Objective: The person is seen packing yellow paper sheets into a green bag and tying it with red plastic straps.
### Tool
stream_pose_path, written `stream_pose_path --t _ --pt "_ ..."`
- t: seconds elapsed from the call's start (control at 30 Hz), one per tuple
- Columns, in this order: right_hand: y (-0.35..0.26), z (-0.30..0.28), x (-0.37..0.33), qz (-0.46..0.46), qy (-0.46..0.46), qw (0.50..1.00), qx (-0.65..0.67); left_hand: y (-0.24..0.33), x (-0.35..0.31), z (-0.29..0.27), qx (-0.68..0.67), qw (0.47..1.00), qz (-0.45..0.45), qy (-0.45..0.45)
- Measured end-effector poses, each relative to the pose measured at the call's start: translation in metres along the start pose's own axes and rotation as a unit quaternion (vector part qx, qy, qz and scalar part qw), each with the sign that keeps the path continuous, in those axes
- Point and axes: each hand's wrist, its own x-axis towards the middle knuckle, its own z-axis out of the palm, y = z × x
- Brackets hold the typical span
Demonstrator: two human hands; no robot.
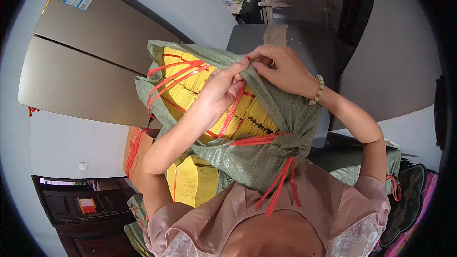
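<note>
A green woven sack [247,162] lies in front of me, its mouth gaping around packed stacks of yellow paper [190,85]. My left hand [221,88] is closed in a pinch at the sack's upper edge. A red plastic strap [233,112] runs down from beside its fingers across the paper. My right hand [281,69], with a beaded bracelet on the wrist, pinches the same edge, its fingertips meeting the left thumb. A speck of red shows between them. More red straps [176,83] lie loose at the sack's left side. Red cord [259,140] ties the gathered corner near my chest.
A dark grey surface [247,38] lies behind the sack. At the left stands a large beige refrigerator [90,66]. Another yellow paper bundle [195,181] sits below the sack. Red strands [135,150] hang at the left, and another green sack [350,173] is at the right.
</note>
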Motion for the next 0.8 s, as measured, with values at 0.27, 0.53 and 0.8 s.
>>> stream_pose_path --t 0.27,0.53,0.8 --pt "0.001 -0.001 -0.002 0.022 0.001 1.0 0.019 -0.004 -0.007 -0.001 0.046 0.999 0.025 -0.006" --pt "0.0 -0.001 -0.002 0.013 -0.013 1.0 0.022 -0.005 -0.012 0.001 0.056 0.995 0.071 0.029" --pt "0.002 0.001 -0.002 0.005 -0.006 1.0 0.03 -0.013 -0.005 -0.008 0.09 0.987 0.134 0.019"
